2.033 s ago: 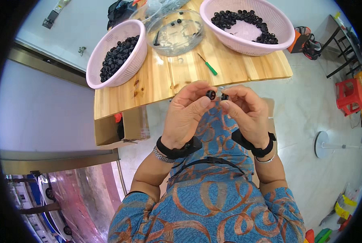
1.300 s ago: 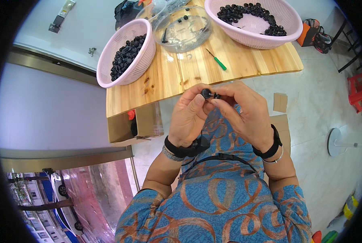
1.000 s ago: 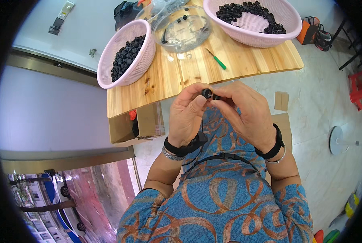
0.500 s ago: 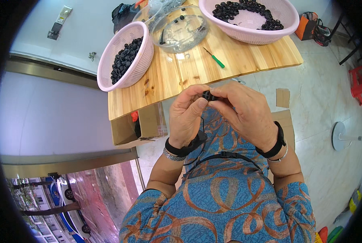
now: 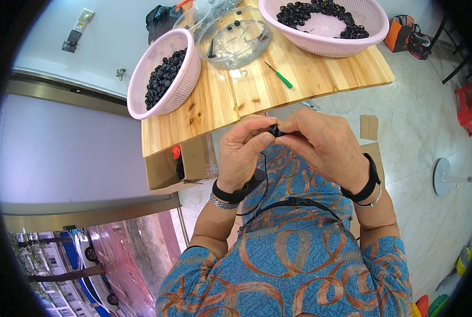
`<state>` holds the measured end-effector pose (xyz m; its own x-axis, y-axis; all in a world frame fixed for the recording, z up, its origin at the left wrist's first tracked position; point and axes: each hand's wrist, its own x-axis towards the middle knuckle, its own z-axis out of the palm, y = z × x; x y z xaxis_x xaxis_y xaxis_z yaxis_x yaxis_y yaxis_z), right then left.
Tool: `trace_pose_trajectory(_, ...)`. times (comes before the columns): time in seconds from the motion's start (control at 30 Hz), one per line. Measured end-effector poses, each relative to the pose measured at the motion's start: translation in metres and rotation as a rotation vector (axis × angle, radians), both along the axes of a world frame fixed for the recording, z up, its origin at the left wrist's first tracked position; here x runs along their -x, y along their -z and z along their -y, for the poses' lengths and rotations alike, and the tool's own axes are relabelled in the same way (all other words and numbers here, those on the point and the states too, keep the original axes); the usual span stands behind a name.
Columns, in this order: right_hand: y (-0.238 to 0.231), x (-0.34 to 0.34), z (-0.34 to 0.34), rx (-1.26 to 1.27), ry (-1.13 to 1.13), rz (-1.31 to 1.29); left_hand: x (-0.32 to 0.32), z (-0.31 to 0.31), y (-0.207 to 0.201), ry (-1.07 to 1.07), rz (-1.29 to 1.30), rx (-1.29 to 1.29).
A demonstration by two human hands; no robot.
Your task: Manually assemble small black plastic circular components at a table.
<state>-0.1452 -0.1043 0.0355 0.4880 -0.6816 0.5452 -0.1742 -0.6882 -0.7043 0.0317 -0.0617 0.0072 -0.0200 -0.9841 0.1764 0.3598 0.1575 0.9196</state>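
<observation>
A small round black part (image 5: 275,130) sits pinched between my two hands, just off the near edge of the wooden table. My left hand (image 5: 244,150) grips it from the left with thumb and fingertips. From the other side, the thumb and fingers of my right hand (image 5: 323,142) close on the same part. The fingertips cover most of it, so its exact kind does not show. Similar black pieces (image 5: 166,76) fill the left pink basket (image 5: 135,100), and more black pieces (image 5: 355,31) lie in the right pink basket (image 5: 326,46).
On the wooden table (image 5: 209,119) lies a green-handled screwdriver (image 5: 283,79). A clear round plastic tray (image 5: 228,62) holding a few black bits stands between the baskets. Under the table's left side is a cardboard box (image 5: 199,158). A red stool (image 5: 469,103) stands far right.
My right hand has shifted slightly right and down, and my left hand slightly left. The black part has turned a little and is more covered by the fingers.
</observation>
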Motion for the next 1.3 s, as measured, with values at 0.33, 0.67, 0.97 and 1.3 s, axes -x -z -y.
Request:
trace_pose_trajectory(0.33,0.0,0.005,0.011,-0.287,-0.174,0.088,-0.006,0.001,-0.004,0.063,0.075,-0.02)
trace_pose_trajectory(0.67,0.004,0.008,0.027,-0.247,-0.326,-0.087,-0.015,-0.004,-0.007,0.157,0.243,-0.062)
trace_pose_trajectory(0.97,0.009,0.005,0.035,-0.141,-0.468,-0.121,-0.017,-0.006,0.005,0.285,0.058,-0.14)
trace_pose_trajectory(1.3,0.011,0.002,0.031,-0.557,-0.471,0.03,-0.005,-0.006,0.015,0.334,-0.44,-0.296)
